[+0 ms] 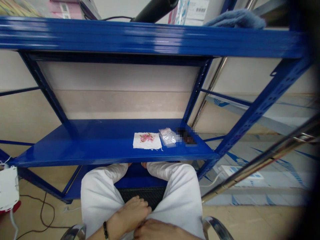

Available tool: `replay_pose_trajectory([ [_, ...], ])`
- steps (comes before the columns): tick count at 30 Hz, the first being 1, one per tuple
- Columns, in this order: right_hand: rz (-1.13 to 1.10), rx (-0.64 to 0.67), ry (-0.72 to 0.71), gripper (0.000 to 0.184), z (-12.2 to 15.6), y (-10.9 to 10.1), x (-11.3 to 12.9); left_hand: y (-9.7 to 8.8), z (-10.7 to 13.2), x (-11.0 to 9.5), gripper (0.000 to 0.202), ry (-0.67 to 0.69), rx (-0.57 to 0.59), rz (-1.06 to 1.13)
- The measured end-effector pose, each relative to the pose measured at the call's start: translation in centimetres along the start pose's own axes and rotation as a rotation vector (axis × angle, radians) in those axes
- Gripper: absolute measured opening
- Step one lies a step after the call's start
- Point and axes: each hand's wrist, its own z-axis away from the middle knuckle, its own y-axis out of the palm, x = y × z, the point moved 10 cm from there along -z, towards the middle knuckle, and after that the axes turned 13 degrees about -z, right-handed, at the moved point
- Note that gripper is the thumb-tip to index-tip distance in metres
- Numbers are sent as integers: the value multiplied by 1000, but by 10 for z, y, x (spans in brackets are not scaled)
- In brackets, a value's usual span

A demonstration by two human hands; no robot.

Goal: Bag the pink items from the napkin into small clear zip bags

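My left hand (134, 210), with a dark bead bracelet (105, 230) at its wrist, rests in my lap with its fingers curled; nothing shows in it. Just below it and close against it lies my right hand (153, 229), whose fingers are mostly hidden. Both hands are well apart from the shelf. On the blue shelf (100, 140) in front of me lies a white cloth (137, 142) with frayed edges and a pink flower pattern (147, 137). Beside it, to the right, sits a clear plastic bag (168, 136); its contents are too unclear to name.
A dark, pixelated object (187, 136) lies right of the bag. Above runs an upper blue shelf beam (130, 36), with a blue towel (237, 19) and boxes (197, 10) over it. Chair armrests (216, 226) flank me. A cable (53, 213) trails on the floor at left.
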Motion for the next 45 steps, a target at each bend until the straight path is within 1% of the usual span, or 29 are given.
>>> replay_pose_trajectory([
  [2,78,-35,1,14,0,-13,1,-4,3,7,16,-16,-4,22],
  [5,161,-136,11,14,2,-44,8,-2,7,22,21,-67,-7,68],
  [8,158,-228,32,13,6,-74,14,4,8,37,24,-152,41,76],
  [10,150,-315,53,12,11,-99,13,5,8,37,27,-155,83,61],
  [11,151,-378,62,12,14,-114,12,3,8,35,29,-138,97,52],
  [13,171,-541,72,14,23,-151,8,-2,9,29,28,-105,117,35],
  [15,220,-723,64,16,33,-195,3,-6,12,25,28,-98,131,25],
  [18,302,-939,100,18,47,-263,-12,-8,15,22,28,-96,141,24],
  [19,332,-983,137,19,50,-283,-19,-7,15,22,28,-96,142,27],
  [21,392,-1027,283,25,54,-319,-40,-5,14,22,28,-98,147,36],
  [22,409,-1031,360,27,56,-333,-51,-3,13,24,28,-105,151,39],
  [23,419,-1031,407,29,57,-344,-60,0,12,26,29,-115,158,40],
  [25,424,-1023,457,30,57,-360,-73,5,11,30,30,-140,173,45],
  [27,430,-1013,467,29,55,-368,-81,9,10,34,31,-158,186,53],
  [30,450,-998,480,27,52,-373,-85,12,10,34,32,-160,191,70],
  [35,485,-997,503,24,49,-376,-79,15,11,32,33,-155,194,83],
  [38,560,-1067,520,29,63,-383,-68,17,13,32,33,-164,201,89],
  [41,731,-1145,537,40,86,-394,-55,17,14,32,35,-167,206,100],
  [43,768,-1142,586,48,102,-402,-58,16,15,32,35,-164,205,109],
  [44,752,-1127,615,48,109,-406,-63,15,15,32,35,-163,205,112],
  [45,726,-1111,639,44,115,-409,-69,15,15,32,35,-162,207,117],
])
